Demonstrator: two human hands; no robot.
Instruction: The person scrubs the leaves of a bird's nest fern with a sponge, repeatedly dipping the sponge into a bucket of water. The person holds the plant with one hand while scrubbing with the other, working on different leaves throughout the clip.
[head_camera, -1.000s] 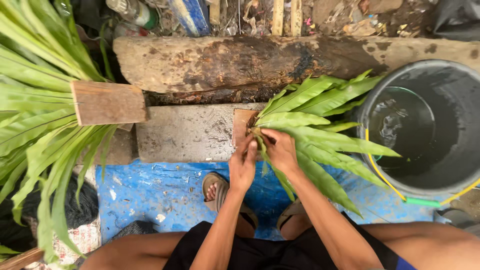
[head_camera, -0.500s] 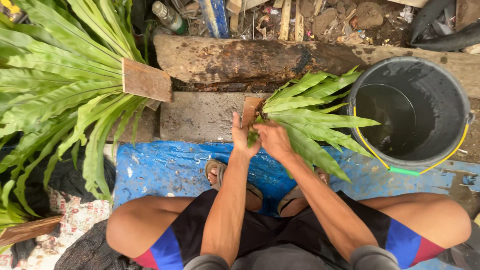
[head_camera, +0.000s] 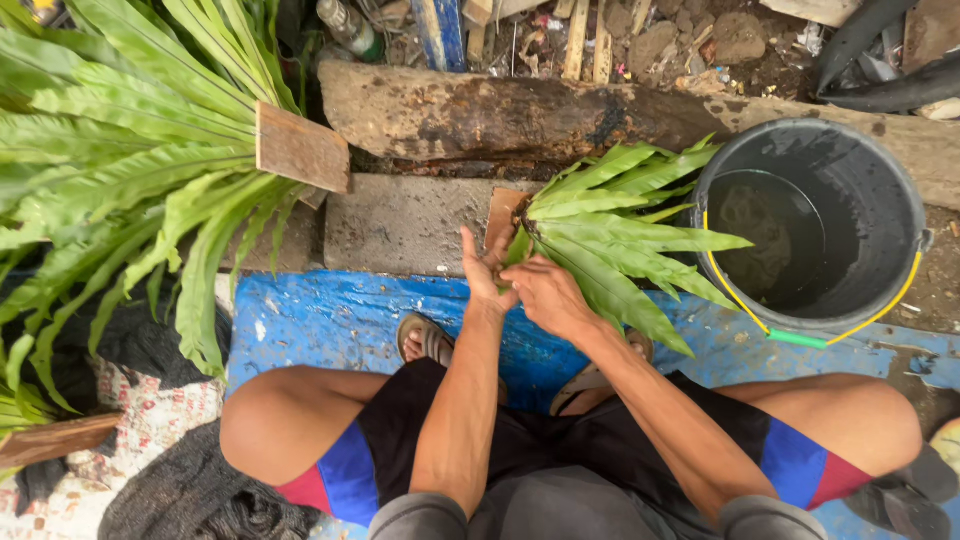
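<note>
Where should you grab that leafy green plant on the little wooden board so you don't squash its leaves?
Probably at the base of the fern, where its fronds meet at the small wooden board, coming from the left side. The leaves fan out rightward toward the bucket, so that end is floppy. Both the left hand and right hand already work at that base.

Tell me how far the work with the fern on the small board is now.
Done: a large green fern already sits on a brown wooden board at left. In hand: the left hand and right hand press at the base of a smaller green fern against a small brown board. Left: it is not visibly fastened; the grey bucket waits beside.
</note>
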